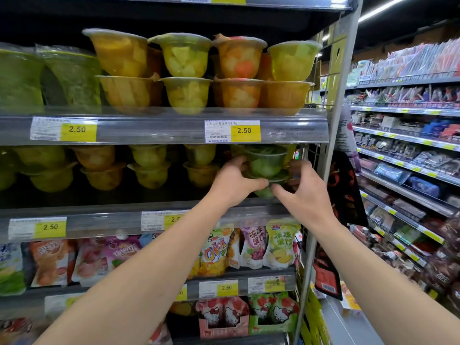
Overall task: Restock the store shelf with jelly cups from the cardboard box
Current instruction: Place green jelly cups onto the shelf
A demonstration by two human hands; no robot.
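Reaching forward, the person's left hand (232, 181) and right hand (302, 192) clasped a green jelly cup (265, 161) stacked on another at the right end of the middle shelf (104, 221), beside yellow cups (149, 168).

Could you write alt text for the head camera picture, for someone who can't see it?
Both hands reach into a store shelf: the left hand and right hand hold a stack of green jelly cups at the right end of the middle shelf. Stacked yellow and orange cups fill the shelf above; snack pouches hang below.
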